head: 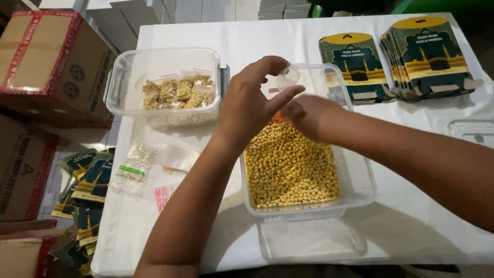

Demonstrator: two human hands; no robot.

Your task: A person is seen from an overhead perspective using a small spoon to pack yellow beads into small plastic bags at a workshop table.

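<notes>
Yellow round pellets fill the clear plastic tub directly beneath my hands; right hand dips nearest, grip hidden, left hand pinches a small clear pouch.

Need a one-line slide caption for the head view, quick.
Left hand holds a small clear bag over a tub of yellow chickpeas; right hand dips in.
</notes>
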